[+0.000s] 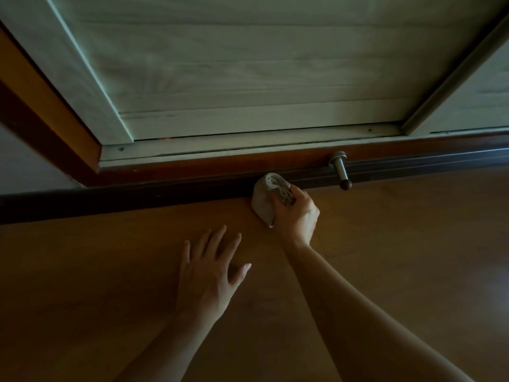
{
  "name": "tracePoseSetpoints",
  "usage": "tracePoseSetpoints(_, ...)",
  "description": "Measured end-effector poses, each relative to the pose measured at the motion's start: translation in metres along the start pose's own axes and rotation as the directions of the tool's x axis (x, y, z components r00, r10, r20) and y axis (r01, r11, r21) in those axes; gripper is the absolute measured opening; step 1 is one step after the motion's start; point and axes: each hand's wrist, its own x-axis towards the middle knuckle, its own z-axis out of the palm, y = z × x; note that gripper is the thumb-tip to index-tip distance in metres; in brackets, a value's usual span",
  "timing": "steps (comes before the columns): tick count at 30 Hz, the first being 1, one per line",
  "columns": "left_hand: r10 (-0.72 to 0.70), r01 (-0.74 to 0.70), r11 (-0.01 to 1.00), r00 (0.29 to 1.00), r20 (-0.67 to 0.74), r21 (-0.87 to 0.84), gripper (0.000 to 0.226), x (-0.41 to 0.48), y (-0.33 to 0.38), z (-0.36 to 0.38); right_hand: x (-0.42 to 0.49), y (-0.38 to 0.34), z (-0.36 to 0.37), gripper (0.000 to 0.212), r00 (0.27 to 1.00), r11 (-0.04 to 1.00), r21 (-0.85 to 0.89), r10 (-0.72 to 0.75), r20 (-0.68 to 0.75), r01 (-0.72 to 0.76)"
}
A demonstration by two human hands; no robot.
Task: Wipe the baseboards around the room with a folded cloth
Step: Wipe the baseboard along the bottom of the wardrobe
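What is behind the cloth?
The dark baseboard runs behind the cloth, which the right hand holds. The stretch it covers is hidden.

The door stop is smooth, satin metal with a dark, dull tip, perhaps rubber. Just left of it, the folded cloth is soft, matt, pale grey fabric with layered edges showing. Behind both runs the baseboard, dark brown grooved wood with a low sheen. Below the door stop, the floor is smooth, warm-brown wood-look boarding, faintly glossy. Above it, the sliding door shows pale, matt wood grain over a dull metal track.
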Motion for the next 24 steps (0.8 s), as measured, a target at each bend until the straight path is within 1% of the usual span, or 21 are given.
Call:
tracePoseSetpoints(6, -0.003, 0.001, 0.999, 0.999, 0.044, 0.050, 0.069, 0.004, -0.001, -0.002, 0.021, 0.012, -0.025, 0.037, 0.994, 0.994, 0.020, 0.111, -0.012, -0.111)
tracePoseSetpoints(10, -0.014, 0.012, 0.997, 1.000, 0.025, 0.074, 0.069, 0.004, 0.002, 0.001, 0.033, 0.024, -0.036, 0.041, 0.967, 0.964, 0.118, 0.248, -0.066, -0.239)
tracePoseSetpoints(13, -0.017, 0.016, 0.997, 1.000, 0.022, 0.070, 0.069, 0.005, 0.002, 0.003, 0.037, 0.030, -0.040, 0.038, 0.957, 0.950, 0.163, 0.281, -0.077, -0.266)
tracePoseSetpoints(16, -0.009, 0.007, 0.998, 1.000, 0.024, 0.061, 0.069, 0.003, 0.002, 0.002, 0.041, 0.033, -0.045, 0.041, 0.939, 0.928, 0.210, 0.332, -0.087, -0.309)
tracePoseSetpoints(19, -0.005, 0.004, 0.998, 1.000, 0.019, 0.061, 0.068, 0.003, 0.002, 0.003, 0.048, 0.038, -0.054, 0.038, 0.926, 0.908, 0.255, 0.365, -0.098, -0.332)
tracePoseSetpoints(22, -0.011, 0.008, 0.997, 0.999, 0.031, 0.078, 0.068, 0.003, 0.001, 0.006, 0.056, 0.045, -0.064, 0.043, 0.921, 0.907, 0.260, 0.371, -0.123, -0.330)
tracePoseSetpoints(24, -0.015, 0.011, 0.996, 0.999, 0.045, 0.088, 0.068, 0.004, 0.002, 0.005, 0.062, 0.049, -0.071, 0.038, 0.909, 0.905, 0.252, 0.387, -0.157, -0.342)
